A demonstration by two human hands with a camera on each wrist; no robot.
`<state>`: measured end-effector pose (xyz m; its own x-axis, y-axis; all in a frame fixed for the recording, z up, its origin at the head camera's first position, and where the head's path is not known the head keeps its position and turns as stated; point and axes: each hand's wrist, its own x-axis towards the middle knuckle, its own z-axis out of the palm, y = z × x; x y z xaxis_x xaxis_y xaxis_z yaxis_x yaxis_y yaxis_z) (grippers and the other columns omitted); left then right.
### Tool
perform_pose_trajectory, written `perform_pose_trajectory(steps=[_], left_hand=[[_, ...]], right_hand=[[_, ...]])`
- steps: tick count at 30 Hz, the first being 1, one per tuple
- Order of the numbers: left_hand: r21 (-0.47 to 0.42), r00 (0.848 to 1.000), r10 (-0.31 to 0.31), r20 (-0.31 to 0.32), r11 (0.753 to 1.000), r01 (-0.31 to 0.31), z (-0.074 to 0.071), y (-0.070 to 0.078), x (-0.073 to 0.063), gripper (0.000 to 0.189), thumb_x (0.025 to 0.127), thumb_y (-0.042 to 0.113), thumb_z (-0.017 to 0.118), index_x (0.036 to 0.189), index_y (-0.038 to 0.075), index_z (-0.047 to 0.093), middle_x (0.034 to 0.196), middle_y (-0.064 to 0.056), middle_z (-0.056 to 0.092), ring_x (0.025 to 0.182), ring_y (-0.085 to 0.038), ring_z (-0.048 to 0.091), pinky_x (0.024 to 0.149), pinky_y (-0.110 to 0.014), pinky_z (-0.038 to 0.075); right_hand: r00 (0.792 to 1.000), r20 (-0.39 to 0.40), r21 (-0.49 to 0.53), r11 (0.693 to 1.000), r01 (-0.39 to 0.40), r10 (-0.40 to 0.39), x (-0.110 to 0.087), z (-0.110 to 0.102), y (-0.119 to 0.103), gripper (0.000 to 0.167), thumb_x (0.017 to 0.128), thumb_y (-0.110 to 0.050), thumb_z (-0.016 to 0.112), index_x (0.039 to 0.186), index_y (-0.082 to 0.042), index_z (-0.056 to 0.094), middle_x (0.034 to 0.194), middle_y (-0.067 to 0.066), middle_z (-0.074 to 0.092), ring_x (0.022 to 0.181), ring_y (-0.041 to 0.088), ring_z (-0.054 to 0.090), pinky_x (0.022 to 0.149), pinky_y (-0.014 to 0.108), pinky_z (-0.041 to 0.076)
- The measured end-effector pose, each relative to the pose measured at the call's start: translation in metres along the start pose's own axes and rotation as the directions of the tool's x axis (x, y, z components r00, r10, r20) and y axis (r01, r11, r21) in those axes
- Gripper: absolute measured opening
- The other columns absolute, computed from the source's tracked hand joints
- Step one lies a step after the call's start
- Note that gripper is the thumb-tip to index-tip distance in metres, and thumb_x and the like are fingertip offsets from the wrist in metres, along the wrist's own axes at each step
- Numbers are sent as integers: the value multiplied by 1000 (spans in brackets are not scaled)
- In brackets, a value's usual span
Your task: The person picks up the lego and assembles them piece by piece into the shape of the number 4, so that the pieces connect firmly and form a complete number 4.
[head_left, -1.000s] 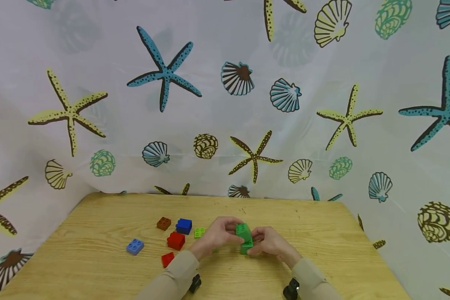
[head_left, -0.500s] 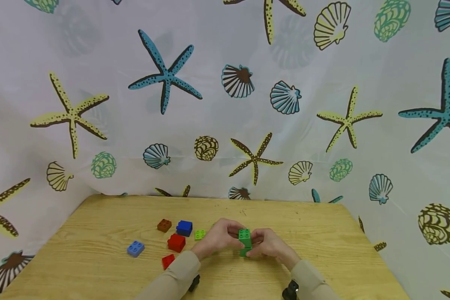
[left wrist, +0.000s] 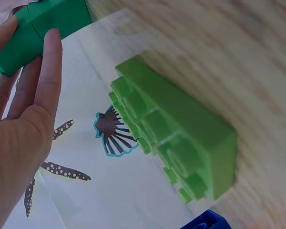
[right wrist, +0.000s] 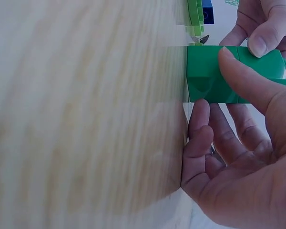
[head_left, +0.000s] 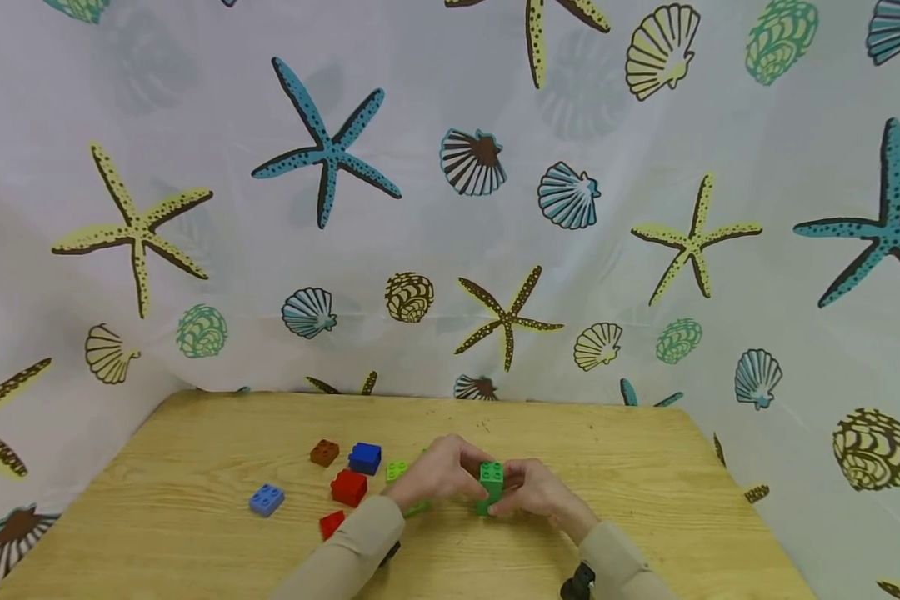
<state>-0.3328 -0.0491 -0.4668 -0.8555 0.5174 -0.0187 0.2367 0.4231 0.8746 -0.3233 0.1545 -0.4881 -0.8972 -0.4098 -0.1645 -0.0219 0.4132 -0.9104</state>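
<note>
Two dark green toy building bricks stand stacked, studs up, at the table's centre. The left hand (head_left: 444, 473) pinches the upper green brick (head_left: 491, 475) between thumb and fingers. From the other side, the right hand (head_left: 537, 490) grips the lower green brick (right wrist: 207, 71), its thumb along one face and fingers opposite. A thin seam between the bricks shows in the right wrist view, where the lower one sits right at the table surface. Close by the left hand lies a lime green brick (left wrist: 195, 129) with several studs, partly covered by the left forearm in the head view.
Left of the hands on the wooden table (head_left: 645, 467) lie a brown brick (head_left: 325, 452), a dark blue brick (head_left: 365, 457), a red brick (head_left: 348, 487), another red brick (head_left: 332, 524) and a light blue brick (head_left: 267, 500). A patterned curtain (head_left: 420, 233) hangs behind.
The upper green brick, tilted and offset a second ago, has straightened and come down flush onto the lower one. Both hands remain nearly in place.
</note>
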Motion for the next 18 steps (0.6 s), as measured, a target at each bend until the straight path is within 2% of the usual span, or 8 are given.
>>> perform_pose_trajectory(steps=[5,9,12,15,18], left_hand=[[52,1000,9,-8,999,-9,1,2,-2,35,74,4,83,107,16,77,95,2,76,86,-11,69,81,-33,57],[119,999,41,-5,992,-40,2,1,-4,33,73,7,84,104,16,77,91,6,75,84,-8,68,82,-32,56],[173,997,74,1,982,-73,2,1,-4,29,74,9,84,101,17,77,87,9,74,80,-7,67,78,-29,56],[208,995,96,5,974,-95,1,1,-2,27,75,10,84,100,16,77,85,10,73,77,-5,66,74,-25,55],[234,994,110,7,966,-108,0,2,-1,27,76,11,83,101,15,76,85,10,72,75,-3,65,71,-22,54]], right_hand=[[1000,15,45,999,20,-21,-3,-2,3,38,79,-8,81,114,-1,67,104,5,72,97,16,67,84,34,55],[1000,12,159,987,25,-28,-9,-3,8,47,83,-10,78,125,2,61,114,9,69,100,16,66,81,34,56],[1000,-5,266,963,31,-31,-14,-5,9,50,86,-12,75,130,2,56,120,12,66,104,17,64,86,38,56],[999,-20,331,942,45,-41,-16,-6,6,53,88,-16,74,133,1,53,124,11,64,107,17,63,93,42,54],[997,-62,340,938,65,-47,-17,-4,2,54,87,-19,75,133,0,55,123,10,64,108,16,62,97,42,52]])
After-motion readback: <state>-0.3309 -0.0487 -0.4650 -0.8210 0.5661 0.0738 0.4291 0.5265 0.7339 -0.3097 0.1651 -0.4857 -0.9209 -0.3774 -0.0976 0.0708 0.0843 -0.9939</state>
